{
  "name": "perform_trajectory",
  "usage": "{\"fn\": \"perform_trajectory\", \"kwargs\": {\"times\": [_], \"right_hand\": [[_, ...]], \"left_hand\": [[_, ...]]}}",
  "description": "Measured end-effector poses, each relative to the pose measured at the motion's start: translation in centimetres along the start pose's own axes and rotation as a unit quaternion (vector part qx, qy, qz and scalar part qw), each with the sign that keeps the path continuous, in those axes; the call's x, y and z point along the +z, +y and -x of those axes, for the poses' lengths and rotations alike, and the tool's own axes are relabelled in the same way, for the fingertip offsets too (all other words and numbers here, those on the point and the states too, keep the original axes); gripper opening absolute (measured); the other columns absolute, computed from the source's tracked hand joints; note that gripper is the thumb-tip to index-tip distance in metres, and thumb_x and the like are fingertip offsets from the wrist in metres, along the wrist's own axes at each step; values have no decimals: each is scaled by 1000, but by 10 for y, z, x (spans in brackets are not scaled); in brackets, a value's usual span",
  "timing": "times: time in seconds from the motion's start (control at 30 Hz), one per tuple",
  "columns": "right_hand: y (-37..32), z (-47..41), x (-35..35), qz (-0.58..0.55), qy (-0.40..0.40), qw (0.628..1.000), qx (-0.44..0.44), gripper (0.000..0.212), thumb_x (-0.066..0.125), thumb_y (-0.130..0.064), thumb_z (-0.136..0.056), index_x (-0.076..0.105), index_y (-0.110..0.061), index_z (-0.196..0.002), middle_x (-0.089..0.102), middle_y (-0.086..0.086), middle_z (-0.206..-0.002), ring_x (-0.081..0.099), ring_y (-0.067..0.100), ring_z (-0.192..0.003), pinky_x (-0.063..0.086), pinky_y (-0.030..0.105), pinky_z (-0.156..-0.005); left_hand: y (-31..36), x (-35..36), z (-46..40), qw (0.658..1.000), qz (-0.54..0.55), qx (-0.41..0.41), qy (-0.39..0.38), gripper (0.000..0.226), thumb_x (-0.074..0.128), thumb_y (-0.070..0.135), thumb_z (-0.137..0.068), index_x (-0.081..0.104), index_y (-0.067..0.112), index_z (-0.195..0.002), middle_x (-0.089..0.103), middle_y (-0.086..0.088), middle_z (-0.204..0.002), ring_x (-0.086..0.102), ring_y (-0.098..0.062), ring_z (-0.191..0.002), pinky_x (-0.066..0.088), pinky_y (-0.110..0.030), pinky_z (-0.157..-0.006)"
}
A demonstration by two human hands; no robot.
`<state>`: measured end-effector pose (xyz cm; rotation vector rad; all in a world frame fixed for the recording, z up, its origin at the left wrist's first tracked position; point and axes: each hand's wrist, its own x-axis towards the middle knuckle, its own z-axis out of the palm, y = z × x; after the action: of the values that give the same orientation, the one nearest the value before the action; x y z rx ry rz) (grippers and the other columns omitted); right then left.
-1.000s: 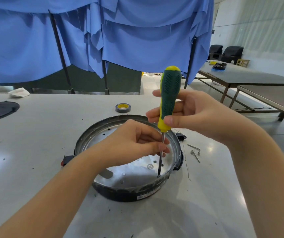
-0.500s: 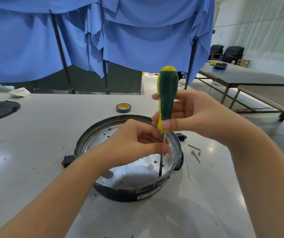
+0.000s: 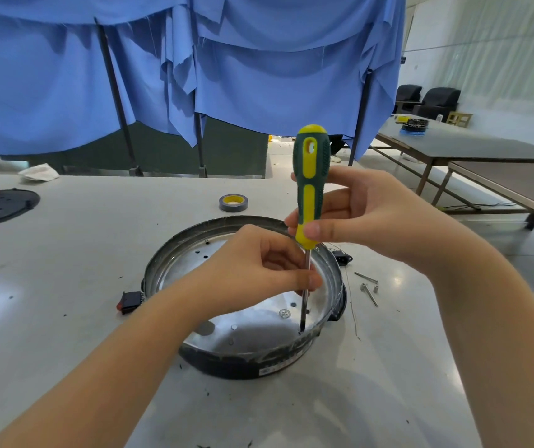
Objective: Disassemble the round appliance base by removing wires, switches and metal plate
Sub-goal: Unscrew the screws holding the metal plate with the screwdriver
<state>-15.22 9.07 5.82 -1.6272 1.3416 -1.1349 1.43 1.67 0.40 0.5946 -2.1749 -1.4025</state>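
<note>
my right hand [image 3: 352, 218] gripped the screwdriver [image 3: 310, 189] handle, left hand [image 3: 259, 270] pinched its shaft, frame centre; any tilt and the tip could've slipped off the plate [image 3: 259, 331] screw.

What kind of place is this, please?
Probably a workshop or data-recording room: large bare work tables, blue cloth hung on stands as a backdrop, and a screwdriver over a round appliance base.
</note>
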Motion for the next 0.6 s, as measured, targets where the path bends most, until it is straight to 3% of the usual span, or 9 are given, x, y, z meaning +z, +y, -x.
{"fn": "perform_trajectory", "kwargs": {"times": [0.07,0.17,0.37,0.5,0.6], "right_hand": [[0,1,-1,-8,-11,1000,0,60,72,-10,-70,53,-18,-126,75,6,-99,72,21,-94,57,27,-82],[-2,2,0,-12,-19,1000,-2,59,72,-12,-71,52,-19,-126,75,4,-102,71,19,-97,57,26,-81],[-3,0,2,4,25,1000,-15,54,78,-20,-63,59,-24,-114,76,4,-91,74,19,-86,56,19,-72],[-2,1,0,3,21,1000,-16,54,75,-20,-66,57,-24,-117,76,2,-93,73,18,-89,57,23,-77],[-3,1,0,-5,30,999,-20,56,73,-17,-66,56,-21,-119,76,4,-92,73,19,-88,57,24,-74]], "left_hand": [[0,-2,1,1000,18,-8,-19,9,73,1,-82,74,6,-89,77,-6,-80,74,-15,-77,53,-15,-69],[-1,-1,0,1000,12,2,-2,7,75,1,-80,75,8,-82,76,-6,-75,73,-14,-69,52,-14,-64],[-3,0,-1,999,-25,12,18,9,83,14,-74,74,14,-71,74,-2,-67,71,-12,-62,51,-16,-62],[-3,-4,-1,999,-23,-4,-22,2,74,13,-84,75,12,-84,77,-2,-81,74,-14,-77,54,-16,-71],[-2,-8,2,993,-78,-15,-86,23,62,6,-85,75,22,-94,76,8,-92,72,-9,-90,56,-24,-85]]}}
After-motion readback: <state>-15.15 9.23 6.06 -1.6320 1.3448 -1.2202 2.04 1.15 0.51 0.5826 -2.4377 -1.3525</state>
